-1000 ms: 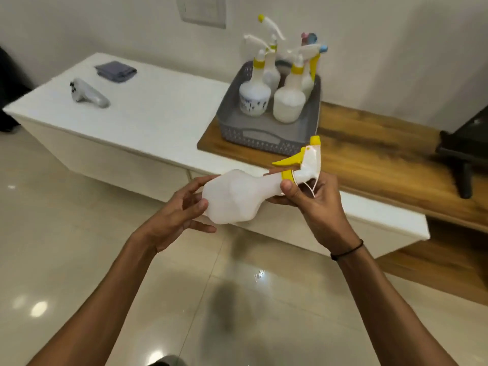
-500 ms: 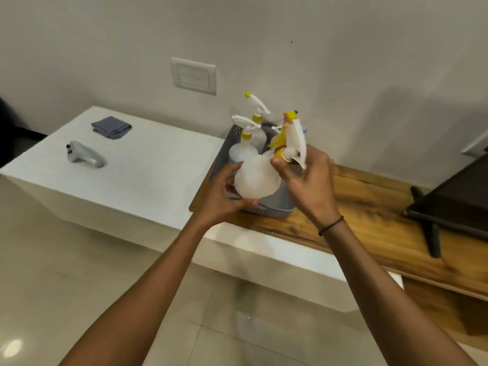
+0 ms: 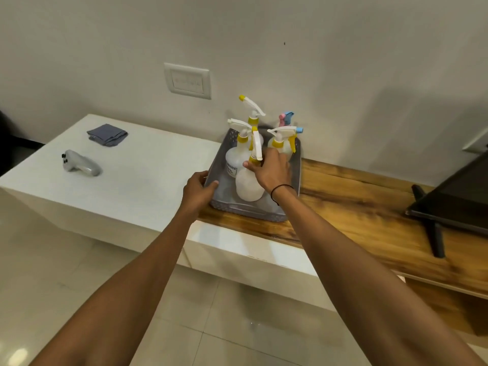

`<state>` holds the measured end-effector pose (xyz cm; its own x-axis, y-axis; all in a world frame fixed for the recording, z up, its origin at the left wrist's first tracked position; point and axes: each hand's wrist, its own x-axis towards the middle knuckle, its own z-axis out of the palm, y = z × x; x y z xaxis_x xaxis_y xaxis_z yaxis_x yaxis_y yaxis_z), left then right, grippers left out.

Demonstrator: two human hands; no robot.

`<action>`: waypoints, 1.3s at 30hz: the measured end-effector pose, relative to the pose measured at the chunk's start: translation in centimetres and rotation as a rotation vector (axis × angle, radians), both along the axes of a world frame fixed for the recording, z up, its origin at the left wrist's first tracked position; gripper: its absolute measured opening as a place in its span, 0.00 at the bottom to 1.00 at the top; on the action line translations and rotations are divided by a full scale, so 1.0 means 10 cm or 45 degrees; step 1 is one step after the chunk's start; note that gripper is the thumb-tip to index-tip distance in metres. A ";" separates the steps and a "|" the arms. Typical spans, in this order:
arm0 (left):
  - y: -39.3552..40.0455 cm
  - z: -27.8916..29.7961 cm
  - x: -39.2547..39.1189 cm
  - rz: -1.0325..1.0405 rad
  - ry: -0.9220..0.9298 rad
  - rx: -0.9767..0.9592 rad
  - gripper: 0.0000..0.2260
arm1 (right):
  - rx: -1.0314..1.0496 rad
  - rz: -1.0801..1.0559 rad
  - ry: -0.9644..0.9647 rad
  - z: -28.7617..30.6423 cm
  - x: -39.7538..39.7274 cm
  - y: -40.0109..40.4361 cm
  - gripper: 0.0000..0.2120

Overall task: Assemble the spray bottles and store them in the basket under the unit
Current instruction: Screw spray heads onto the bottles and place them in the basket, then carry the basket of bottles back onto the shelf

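Note:
A grey plastic basket [image 3: 253, 211] sits on the wooden shelf against the wall. A white spray bottle [image 3: 248, 184] with a yellow collar stands upright in the basket's front part. My right hand [image 3: 270, 171] is wrapped around its neck just below the trigger head. My left hand [image 3: 199, 190] grips the basket's left rim. Behind the held bottle stand several other assembled spray bottles [image 3: 239, 151] with yellow, blue and pink parts.
A white unit top [image 3: 132, 175] stretches to the left and carries a folded grey cloth [image 3: 107, 134] and a grey handheld controller [image 3: 79, 165]. A wooden shelf [image 3: 369, 207] runs right, with a black screen on a stand [image 3: 454, 199]. A wall switch plate [image 3: 187, 80] sits above.
The bottle went from in front of me into the basket, now standing upright. My left hand left the bottle's body and took the basket's rim. The view has lifted toward the wall.

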<state>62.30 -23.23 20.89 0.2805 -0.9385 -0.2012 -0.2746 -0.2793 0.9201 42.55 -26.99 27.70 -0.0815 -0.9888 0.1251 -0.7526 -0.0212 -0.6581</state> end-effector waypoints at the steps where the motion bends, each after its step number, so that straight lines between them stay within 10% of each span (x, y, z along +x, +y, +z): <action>1: -0.04 -0.01 -0.02 -0.026 0.069 0.029 0.23 | 0.000 0.020 0.029 0.00 -0.03 0.02 0.25; 15: -0.23 0.00 -0.09 -0.017 0.265 0.160 0.14 | 0.172 -0.484 -0.515 -0.50 -0.73 0.60 0.34; 39: 0.85 -0.09 -0.47 -0.149 0.449 0.083 0.30 | 0.438 -0.484 -1.145 -0.61 -1.31 1.35 0.28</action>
